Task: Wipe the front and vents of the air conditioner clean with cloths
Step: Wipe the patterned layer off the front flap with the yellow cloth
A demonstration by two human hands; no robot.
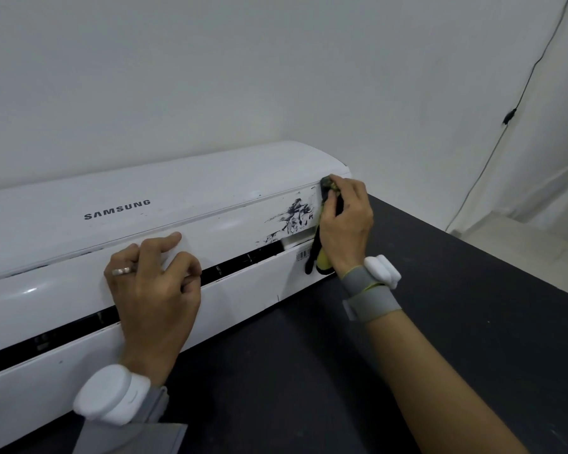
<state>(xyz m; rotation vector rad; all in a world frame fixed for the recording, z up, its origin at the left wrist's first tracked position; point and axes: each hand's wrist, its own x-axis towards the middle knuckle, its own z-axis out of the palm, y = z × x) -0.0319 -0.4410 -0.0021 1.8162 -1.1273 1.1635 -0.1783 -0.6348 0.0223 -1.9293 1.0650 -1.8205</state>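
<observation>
A white Samsung air conditioner lies on a black table, its dark vent slot running along the front. Black smears mark the flap near its right end. My right hand grips a yellow cloth, blackened with dirt, and presses it against the right end of the front, beside the smears. My left hand rests on the flap at the middle, index finger stretched out, the other fingers curled at the slot's edge; whether they hold the flap is unclear.
The black table extends to the right and towards me. A white wall stands behind, with a thin black cable running down it at the right. Both wrists carry white devices on grey straps.
</observation>
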